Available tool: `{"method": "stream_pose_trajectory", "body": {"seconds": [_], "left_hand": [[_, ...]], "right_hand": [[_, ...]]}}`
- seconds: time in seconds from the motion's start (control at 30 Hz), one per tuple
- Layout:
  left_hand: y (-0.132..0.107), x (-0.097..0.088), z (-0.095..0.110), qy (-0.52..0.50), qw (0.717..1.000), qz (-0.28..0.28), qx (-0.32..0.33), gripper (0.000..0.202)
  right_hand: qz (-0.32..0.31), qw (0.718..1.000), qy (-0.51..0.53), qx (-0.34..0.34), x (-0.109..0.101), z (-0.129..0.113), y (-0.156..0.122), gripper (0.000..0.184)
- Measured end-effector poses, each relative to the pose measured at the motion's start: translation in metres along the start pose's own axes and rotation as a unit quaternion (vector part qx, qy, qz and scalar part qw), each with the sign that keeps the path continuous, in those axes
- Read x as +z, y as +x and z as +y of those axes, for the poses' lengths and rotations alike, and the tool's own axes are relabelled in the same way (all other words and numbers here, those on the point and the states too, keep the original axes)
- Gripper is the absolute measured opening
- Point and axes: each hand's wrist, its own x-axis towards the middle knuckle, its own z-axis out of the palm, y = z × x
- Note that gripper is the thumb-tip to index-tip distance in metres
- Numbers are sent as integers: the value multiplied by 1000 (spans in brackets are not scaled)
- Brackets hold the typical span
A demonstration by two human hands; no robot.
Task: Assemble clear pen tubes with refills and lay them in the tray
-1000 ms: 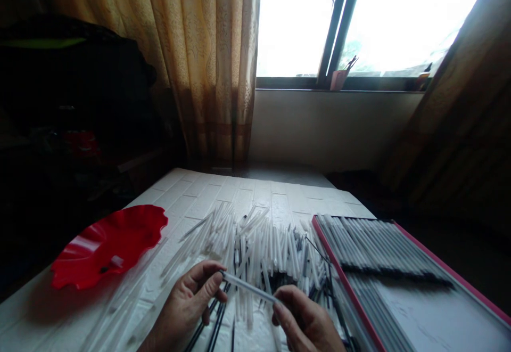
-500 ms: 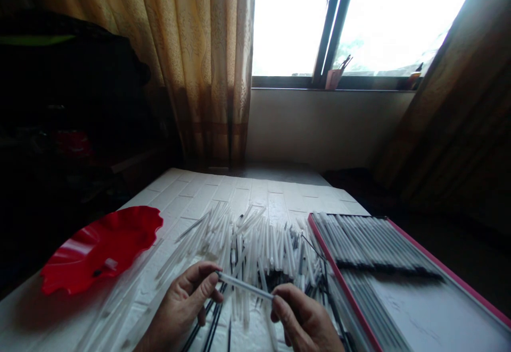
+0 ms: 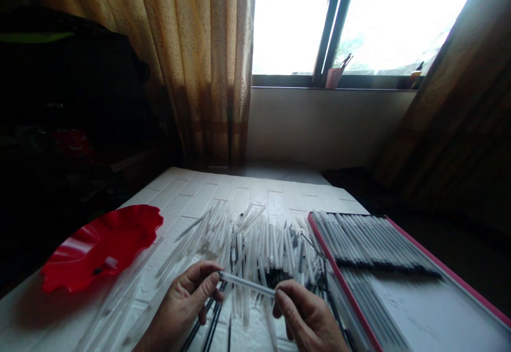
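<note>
A slim translucent pen [image 3: 248, 284] with a dark tip at its left end is held between my two hands, slanting down to the right. My left hand [image 3: 187, 294] pinches the dark-tipped end between thumb and fingertips. At the other end, my right hand [image 3: 303, 314] closes its thumb and fingers on the tube. Beneath and beyond them spreads a loose pile of clear pen barrels [image 3: 215, 229]. Thin dark refills [image 3: 213, 325] lie beside my left hand, and small black parts [image 3: 275, 276] sit in the pile's middle.
A red wavy-rimmed bowl [image 3: 75, 245] with a few small pieces in it stands on the left. To the right, a pink-edged tray [image 3: 343, 291] holds rows of assembled pens [image 3: 371, 240]. The white brick-patterned table [image 3: 243, 184] reaches back toward the curtain [image 3: 207, 75] and window.
Both hands keep their hold on the pen. My right hand has shifted very slightly to the right; the pile, bowl and tray look the same.
</note>
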Motion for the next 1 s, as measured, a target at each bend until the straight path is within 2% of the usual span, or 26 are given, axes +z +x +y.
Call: {"method": "stream_pose_trajectory", "body": {"seconds": [0.13,0.27,0.47,0.77,0.87,1.0], "left_hand": [[0,1,2,0,1000,-11,-1,48],[-2,2,9,0,1000,-18,-7,48],[0,1,8,7,999,-26,-22,55],[-3,3,6,40,998,-34,-28,56],[-5,1,4,60,996,-61,-3,47],[-7,-3,1,111,988,-75,82,31]], "right_hand": [[-2,999,36,20,0,0,0,58],[28,996,89,12,2,-2,0,59],[11,995,90,39,-2,-9,1,55],[35,997,61,35,-8,-11,0,58],[43,997,54,36,-12,-11,1,58],[50,998,35,29,-17,-7,5,61]]}}
